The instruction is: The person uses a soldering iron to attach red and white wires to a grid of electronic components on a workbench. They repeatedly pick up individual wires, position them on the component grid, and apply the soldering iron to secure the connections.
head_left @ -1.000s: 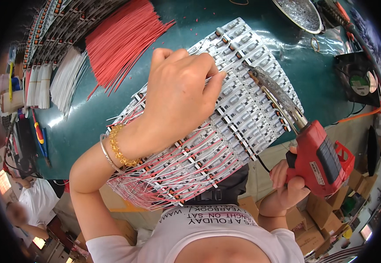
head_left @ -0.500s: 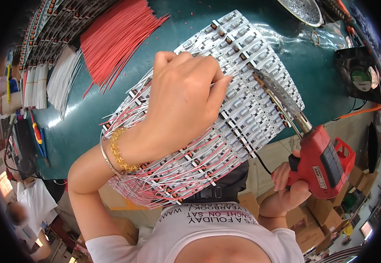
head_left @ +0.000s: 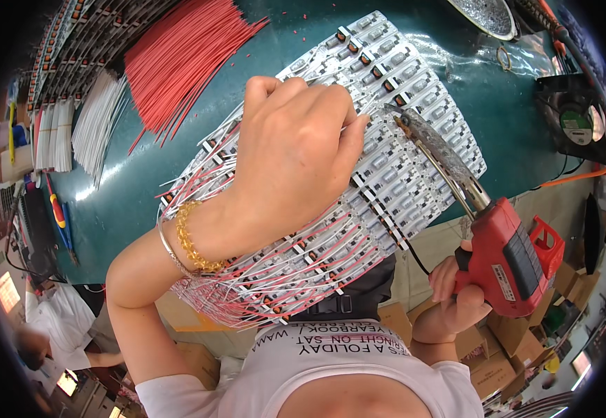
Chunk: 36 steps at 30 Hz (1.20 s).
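My right hand [head_left: 456, 296] grips a red soldering gun [head_left: 512, 261] by its handle, fingers closed round it. The gun's long, dark-crusted tip [head_left: 428, 136] points up and left, over a sheet of small white circuit boards [head_left: 421, 76]. Above the middle of this sheet, my left hand [head_left: 296, 153] is closed in a pinch, knuckles up. A thin white wire seems to show at its fingertips, close to the soldering tip; the palm side is hidden. Many red and white wires [head_left: 268, 279] trail from the boards on the near left, below my left wrist.
Red wires [head_left: 184, 66] lie fanned at the back left, beside white wires [head_left: 97, 129] and more stacked boards [head_left: 83, 52]. A metal dish [head_left: 487, 17] and a black fan [head_left: 571, 118] stand at the right. A screwdriver [head_left: 58, 212] lies left. Another person [head_left: 59, 320] is at lower left.
The soldering tip has shifted slightly left and up, nearer my left fingertips. My left hand is almost still. The person at lower left has changed posture.
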Available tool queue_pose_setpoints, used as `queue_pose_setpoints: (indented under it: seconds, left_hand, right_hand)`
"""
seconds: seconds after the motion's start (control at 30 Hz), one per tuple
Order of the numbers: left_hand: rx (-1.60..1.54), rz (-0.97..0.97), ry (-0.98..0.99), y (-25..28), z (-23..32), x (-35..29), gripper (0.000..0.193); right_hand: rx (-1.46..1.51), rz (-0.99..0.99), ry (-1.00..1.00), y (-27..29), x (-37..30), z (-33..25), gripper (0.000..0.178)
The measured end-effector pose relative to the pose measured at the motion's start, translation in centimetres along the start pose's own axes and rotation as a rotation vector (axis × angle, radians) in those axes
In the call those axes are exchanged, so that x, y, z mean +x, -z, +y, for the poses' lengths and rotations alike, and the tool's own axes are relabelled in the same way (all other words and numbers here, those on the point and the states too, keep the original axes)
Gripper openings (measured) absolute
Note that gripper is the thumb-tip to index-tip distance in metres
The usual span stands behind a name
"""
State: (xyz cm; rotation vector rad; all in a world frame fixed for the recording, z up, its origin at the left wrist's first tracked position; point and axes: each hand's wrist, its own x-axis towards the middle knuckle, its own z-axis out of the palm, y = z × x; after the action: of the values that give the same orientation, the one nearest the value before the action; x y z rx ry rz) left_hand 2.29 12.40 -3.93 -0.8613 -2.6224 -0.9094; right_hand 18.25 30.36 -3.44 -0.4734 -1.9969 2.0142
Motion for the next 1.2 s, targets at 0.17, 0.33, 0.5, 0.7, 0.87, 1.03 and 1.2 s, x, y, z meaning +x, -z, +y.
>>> queue_pose_setpoints:
  seconds: [0.17, 0.33, 0.5, 0.7, 0.87, 1.03, 1.2]
  left_hand:
    - [0.015, 0.001, -0.003, 0.2, 0.0, 0.0, 0.016]
    - [0.024, -0.006, 0.0, 0.1, 0.1, -0.1, 0.016]
    - [0.031, -0.004, 0.002, 0.1, 0.1, 0.0, 0.015]
    - [0.05, 0.0, -0.004, 0.2, 0.2, 0.0, 0.013]
    - [-0.048, 0.04, 0.016, 0.3, 0.3, -0.2, 0.012]
    - [-0.033, -0.041, 0.031, 0.0, 1.0, -0.3, 0.013]
    - [-0.004, -0.015, -0.003, -0.3, 0.8, -0.5, 0.013]
  right_hand:
    - [-0.05, 0.005, -0.02, 0.2, -0.1, 0.1, 0.07]
    - [-0.012, -0.063, -0.03, 0.4, 0.0, 0.0, 0.071]
    - [-0.015, 0.01, 0.016, 0.2, -0.3, -0.1, 0.073]
    - [-0.016, 0.055, 0.02, 0.2, -0.5, -0.3, 0.078]
    - [0.022, 0.076, 0.04, 0.5, -0.7, 0.2, 0.08]
    - [-0.023, 0.027, 0.025, 0.9, -0.9, 0.2, 0.078]
    - [0.022, 0.029, -0.005, 1.3, -1.1, 0.6, 0.072]
